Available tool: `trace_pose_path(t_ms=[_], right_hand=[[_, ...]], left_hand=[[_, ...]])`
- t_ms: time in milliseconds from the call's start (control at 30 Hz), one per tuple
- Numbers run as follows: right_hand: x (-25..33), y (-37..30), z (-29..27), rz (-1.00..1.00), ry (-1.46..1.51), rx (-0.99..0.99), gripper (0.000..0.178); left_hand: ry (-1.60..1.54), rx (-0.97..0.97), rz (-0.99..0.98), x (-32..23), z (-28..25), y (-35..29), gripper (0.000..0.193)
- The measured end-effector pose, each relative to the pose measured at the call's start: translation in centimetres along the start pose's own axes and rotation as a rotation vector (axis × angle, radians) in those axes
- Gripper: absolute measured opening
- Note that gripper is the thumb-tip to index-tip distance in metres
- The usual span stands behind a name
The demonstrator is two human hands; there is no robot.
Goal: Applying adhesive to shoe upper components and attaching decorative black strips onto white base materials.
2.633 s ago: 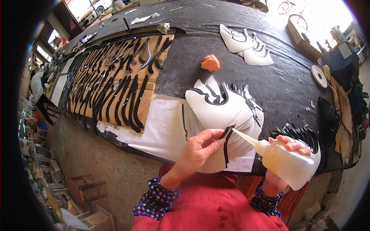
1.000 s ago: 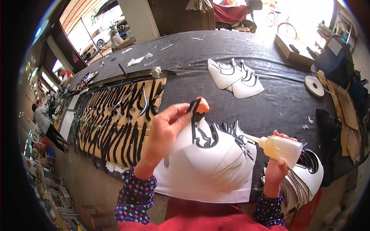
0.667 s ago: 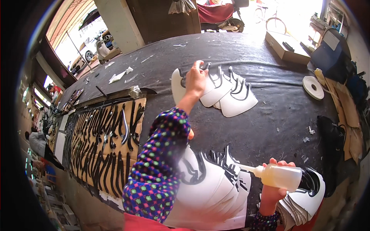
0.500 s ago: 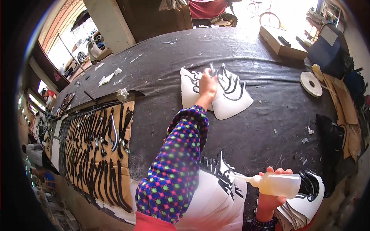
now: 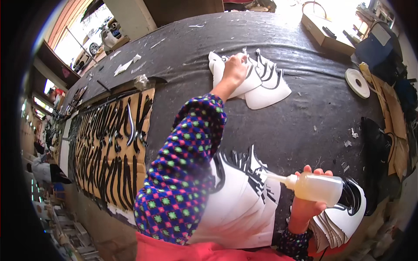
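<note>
My left hand (image 5: 235,68) reaches to the far middle of the table, fingers closed at the upper edge of a white curved panel (image 5: 244,87). That panel partly overlaps another white panel (image 5: 271,96) with black curved strips on it. In my right hand (image 5: 305,209) is a translucent squeeze bottle (image 5: 318,189) of pale yellowish liquid, tipped sideways with its thin nozzle pointing left. The nozzle tip hangs over a fanned stack of white panels (image 5: 237,209) edged with black strips. A second stack of panels (image 5: 335,230) lies beneath and right of the bottle.
Many black strips lie in rows on a brown cardboard sheet (image 5: 141,165) at left. The dark table cover (image 5: 183,65) carries paper scraps. At right are a white tape roll (image 5: 357,84), a cardboard box (image 5: 322,35) and a black cloth bag (image 5: 373,148).
The view has tilted down, so the table sits higher in the picture. The panel at my left hand now overlaps its neighbour more. My right hand still holds the bottle tipped sideways.
</note>
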State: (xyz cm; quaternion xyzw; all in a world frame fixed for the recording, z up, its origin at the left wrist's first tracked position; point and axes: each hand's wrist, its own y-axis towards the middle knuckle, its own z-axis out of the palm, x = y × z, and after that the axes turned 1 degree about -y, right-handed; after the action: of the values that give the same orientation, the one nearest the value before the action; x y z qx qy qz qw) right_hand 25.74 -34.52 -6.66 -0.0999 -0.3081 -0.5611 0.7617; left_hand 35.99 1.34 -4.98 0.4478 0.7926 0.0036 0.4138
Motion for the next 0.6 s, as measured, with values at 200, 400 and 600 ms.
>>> trace_pose_path(t_ms=[200,400,600], right_hand=[[0.2,-0.5,0.3,-0.034,0.010,0.062,0.083],[0.9,-1.8,2.2,-0.051,-0.011,0.149,0.077],[5.0,-5.8,3.1,-0.079,-0.055,0.219,0.078]], left_hand=[[0.090,0.329,-0.142,-7.9,-13.2,-16.5,0.045],[0.403,0.282,-0.169,-11.3,-13.2,-31.2,0.061],[0.170,0.076,-0.258,-10.2,-12.2,-33.3,0.057]])
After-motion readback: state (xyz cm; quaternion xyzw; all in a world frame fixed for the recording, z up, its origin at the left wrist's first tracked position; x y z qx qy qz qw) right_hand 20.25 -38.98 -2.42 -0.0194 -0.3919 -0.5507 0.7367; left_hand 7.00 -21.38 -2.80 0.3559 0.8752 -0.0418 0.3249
